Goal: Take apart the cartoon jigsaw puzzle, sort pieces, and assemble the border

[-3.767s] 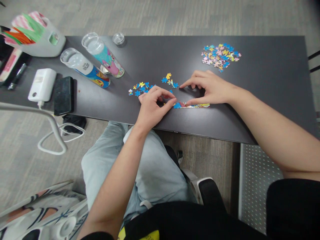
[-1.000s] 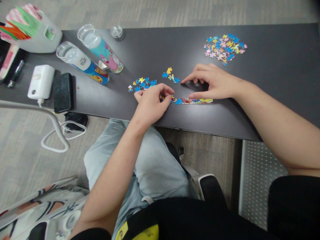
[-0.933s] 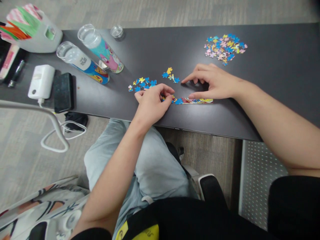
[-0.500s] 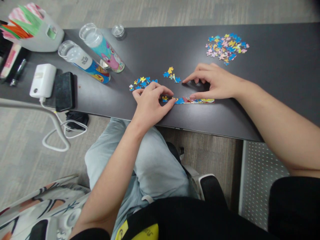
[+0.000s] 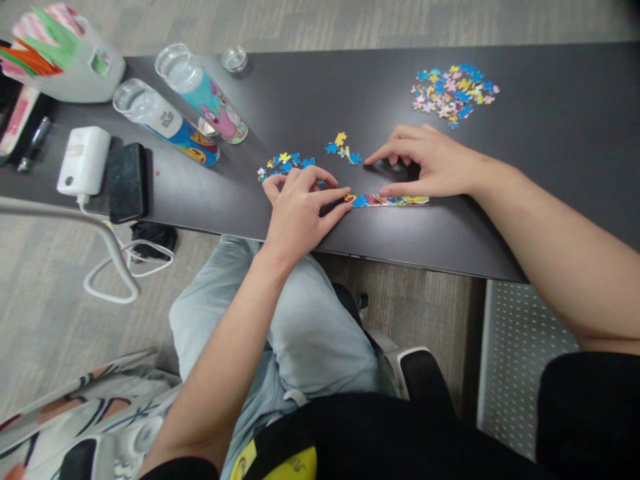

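Note:
A narrow strip of joined jigsaw puzzle pieces (image 5: 369, 201) lies near the front edge of the dark table. My left hand (image 5: 299, 208) pinches the puzzle piece (image 5: 350, 199) at its left end between thumb and index finger. With its thumb resting on the strip's upper edge, my right hand (image 5: 434, 160) is open, index finger stretched out onto the table. That fingertip is close to a few loose pieces (image 5: 345, 151). Behind my left fingers is a small group of blue and yellow pieces (image 5: 286, 162), partly hidden. A larger pile of pieces (image 5: 454, 93) lies farther back on the right.
Two clear-topped printed tubes (image 5: 203, 93) lie at the left, with a round clear lid (image 5: 235, 60) behind. A black phone (image 5: 128, 183), a white charger (image 5: 84, 160) with its cable and a white bin of coloured strips (image 5: 95, 73) are farther left.
My left index finger has come down beside the thumb, closing on the piece at the strip's left end, which earlier showed a loose yellow-blue piece. My right hand has stayed put.

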Action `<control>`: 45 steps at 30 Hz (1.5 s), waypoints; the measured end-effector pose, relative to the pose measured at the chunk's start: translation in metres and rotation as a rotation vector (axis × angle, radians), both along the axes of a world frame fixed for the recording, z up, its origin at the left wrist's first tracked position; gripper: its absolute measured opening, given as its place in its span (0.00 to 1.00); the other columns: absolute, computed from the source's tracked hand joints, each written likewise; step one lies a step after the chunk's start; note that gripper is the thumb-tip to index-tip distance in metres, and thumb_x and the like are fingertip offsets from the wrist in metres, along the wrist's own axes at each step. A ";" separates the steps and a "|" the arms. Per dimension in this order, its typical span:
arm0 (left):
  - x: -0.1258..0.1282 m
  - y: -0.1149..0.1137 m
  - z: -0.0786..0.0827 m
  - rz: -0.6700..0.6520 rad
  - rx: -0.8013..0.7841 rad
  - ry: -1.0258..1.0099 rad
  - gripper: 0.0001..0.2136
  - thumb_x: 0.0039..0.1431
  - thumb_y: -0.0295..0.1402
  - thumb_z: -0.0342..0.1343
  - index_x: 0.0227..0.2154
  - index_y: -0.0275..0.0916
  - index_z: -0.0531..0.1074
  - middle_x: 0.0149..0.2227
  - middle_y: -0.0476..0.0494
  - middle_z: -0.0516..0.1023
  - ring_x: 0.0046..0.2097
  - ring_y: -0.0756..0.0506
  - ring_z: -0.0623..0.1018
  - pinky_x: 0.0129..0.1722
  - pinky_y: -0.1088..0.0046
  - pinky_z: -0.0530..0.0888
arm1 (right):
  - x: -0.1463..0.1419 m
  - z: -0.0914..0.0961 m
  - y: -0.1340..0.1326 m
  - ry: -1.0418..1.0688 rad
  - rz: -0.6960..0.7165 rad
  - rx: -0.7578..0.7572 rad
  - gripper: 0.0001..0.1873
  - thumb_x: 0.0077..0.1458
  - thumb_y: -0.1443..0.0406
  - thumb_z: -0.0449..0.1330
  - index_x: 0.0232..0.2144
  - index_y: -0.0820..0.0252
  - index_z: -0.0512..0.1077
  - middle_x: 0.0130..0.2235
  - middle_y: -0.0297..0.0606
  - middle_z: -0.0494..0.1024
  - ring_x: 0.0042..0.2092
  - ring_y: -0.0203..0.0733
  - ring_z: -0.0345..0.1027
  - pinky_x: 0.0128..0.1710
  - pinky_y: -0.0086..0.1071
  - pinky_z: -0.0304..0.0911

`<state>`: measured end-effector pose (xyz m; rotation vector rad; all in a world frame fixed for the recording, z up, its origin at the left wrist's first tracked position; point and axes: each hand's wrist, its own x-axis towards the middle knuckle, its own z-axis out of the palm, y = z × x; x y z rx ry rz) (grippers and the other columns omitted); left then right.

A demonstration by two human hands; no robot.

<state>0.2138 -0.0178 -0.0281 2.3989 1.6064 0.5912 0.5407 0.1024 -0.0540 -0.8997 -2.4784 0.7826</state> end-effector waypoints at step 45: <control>-0.010 -0.009 -0.005 -0.001 -0.057 -0.054 0.15 0.92 0.45 0.60 0.59 0.57 0.94 0.62 0.42 0.94 0.65 0.28 0.83 0.71 0.31 0.66 | 0.000 0.006 -0.002 -0.034 -0.009 -0.032 0.49 0.66 0.21 0.73 0.70 0.44 0.91 0.51 0.48 0.88 0.53 0.66 0.78 0.65 0.63 0.71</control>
